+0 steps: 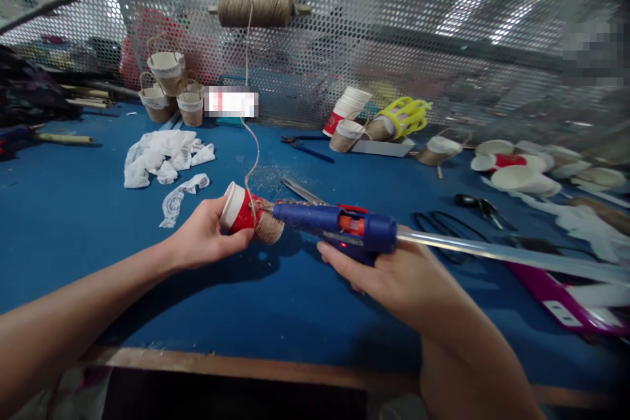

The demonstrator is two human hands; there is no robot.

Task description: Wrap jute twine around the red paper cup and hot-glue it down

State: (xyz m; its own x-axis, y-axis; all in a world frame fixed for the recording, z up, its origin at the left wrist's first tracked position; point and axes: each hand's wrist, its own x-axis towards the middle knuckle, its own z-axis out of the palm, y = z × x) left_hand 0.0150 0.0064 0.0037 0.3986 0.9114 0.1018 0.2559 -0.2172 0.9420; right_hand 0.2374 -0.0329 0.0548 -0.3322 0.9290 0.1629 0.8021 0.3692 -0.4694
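Observation:
A red and white paper cup (pixel 238 209) lies tilted in my left hand (pixel 209 233), its closed fingers round it. Twine covers the cup's narrow end, and a strand (pixel 256 151) runs from there up to a twine spool (pixel 254 10). My right hand (pixel 388 269) is wrapped round a blue glue gun (pixel 315 222) with a small red light lit. The gun's nozzle points left and meets the cup's side at the twine; whether it touches is unclear. A long clear glue stick (pixel 467 246) sticks out of the gun's back.
Scissors (pixel 301 190) lie behind the gun, with pliers (pixel 310 149) farther back. White lace (pixel 157 154) is at left. Twine-covered cups (pixel 166 72) stand at back left. Cups (pixel 524 180), keys (pixel 487 210), a black cable (pixel 445 226) and a purple power strip (pixel 556 298) are at right.

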